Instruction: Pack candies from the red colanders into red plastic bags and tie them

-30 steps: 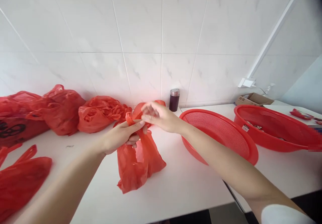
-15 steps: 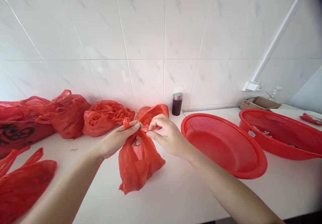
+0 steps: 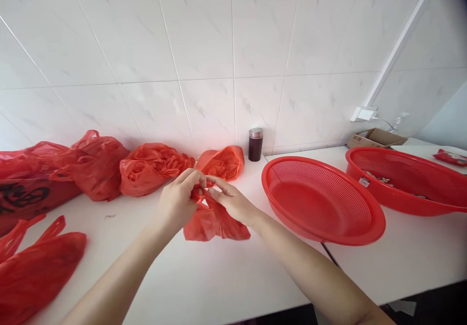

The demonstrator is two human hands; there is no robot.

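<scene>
A thin red plastic bag (image 3: pixel 217 224) hangs between my two hands over the white table. My left hand (image 3: pixel 182 193) is closed, its fingers curled round the bag's bunched upper part. From the other side my right hand (image 3: pixel 231 198) pinches the bag near its top, thumb and fingers pressed together. The lower part of the bag spreads out below my fingers, and a small gap shows between the gathered plastic. Just behind my hands lies another crumpled red bag (image 3: pixel 228 164) against the wall.
Several bulky red bags (image 3: pixel 153 167) line the wall at left, and a red bag with handles (image 3: pixel 40 271) lies nearer. A dark jar (image 3: pixel 256 146) stands by the wall. At right are a red perforated basket (image 3: pixel 268 189), a second red basket (image 3: pixel 408 203) and a cardboard box (image 3: pixel 379 136).
My left hand has turned over and its fingers now curl round the bag's top. The bag's lower part has risen and is spread sideways. The view has shifted slightly.
</scene>
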